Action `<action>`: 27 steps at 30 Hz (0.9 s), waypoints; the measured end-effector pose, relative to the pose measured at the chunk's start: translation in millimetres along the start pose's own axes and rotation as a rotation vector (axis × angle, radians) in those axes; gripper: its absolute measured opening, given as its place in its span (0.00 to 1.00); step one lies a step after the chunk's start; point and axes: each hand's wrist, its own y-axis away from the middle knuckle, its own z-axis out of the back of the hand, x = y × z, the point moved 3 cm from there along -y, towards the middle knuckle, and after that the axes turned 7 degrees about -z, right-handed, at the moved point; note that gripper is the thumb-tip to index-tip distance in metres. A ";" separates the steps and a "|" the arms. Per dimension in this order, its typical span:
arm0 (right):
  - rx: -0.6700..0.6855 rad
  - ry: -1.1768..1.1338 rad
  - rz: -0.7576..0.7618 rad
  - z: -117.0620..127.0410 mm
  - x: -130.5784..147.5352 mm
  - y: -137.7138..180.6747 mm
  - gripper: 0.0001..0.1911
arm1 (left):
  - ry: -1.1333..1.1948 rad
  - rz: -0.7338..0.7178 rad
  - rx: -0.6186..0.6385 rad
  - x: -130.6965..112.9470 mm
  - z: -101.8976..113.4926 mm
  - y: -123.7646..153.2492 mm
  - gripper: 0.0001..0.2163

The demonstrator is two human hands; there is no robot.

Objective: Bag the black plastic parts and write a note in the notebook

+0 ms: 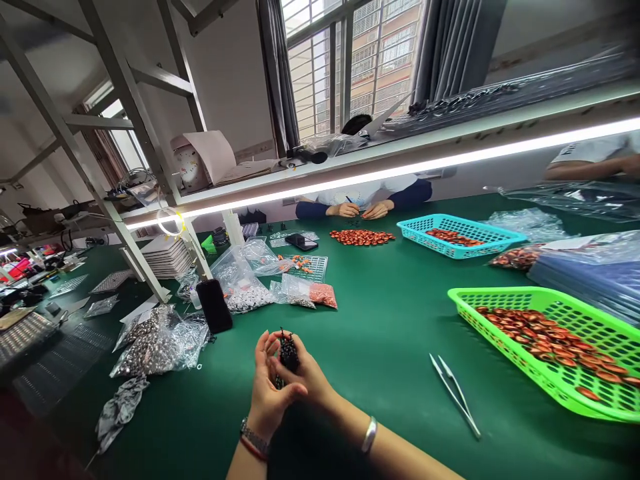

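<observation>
Both my hands meet over the near middle of the green table (380, 333). My left hand (267, 387) cups and closes around a small black spiky part (289, 351), with a watch and red band on its wrist. My right hand (306, 377), a silver bangle on its wrist, wraps round the same black part from the right. Metal tweezers (454, 393) lie on the table to the right of my hands. Further right stands a green basket (595, 400) holding several red-brown pieces.
Clear bags of small silver parts (160, 340) and a black phone (214, 305) lie to the left. A teal basket (460, 235) and a red-brown pile (363, 237) sit far across, where another person's hands (361, 211) work. A lit shelf (400, 170) hangs overhead.
</observation>
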 end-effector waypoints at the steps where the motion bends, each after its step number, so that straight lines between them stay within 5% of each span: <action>1: -0.019 0.000 0.000 1.7 1.5 -4.4 0.22 | -0.033 0.014 0.054 2.8 1.9 -0.9 0.43; 4: -0.040 -0.006 0.000 2.8 8.3 -13.5 0.26 | -0.161 0.089 0.176 16.1 4.3 -2.9 0.43; 9: -0.047 -0.030 0.025 -2.4 14.9 -11.2 0.30 | -0.432 0.062 0.165 34.4 -2.3 -4.8 0.25; 19: 0.087 -0.191 0.103 3.0 3.7 6.3 0.33 | -0.442 0.062 0.383 32.0 -6.6 -3.0 0.29; 27: 0.066 -0.136 0.097 11.4 -5.8 11.3 0.43 | -0.459 0.107 0.319 41.2 -9.3 -5.2 0.26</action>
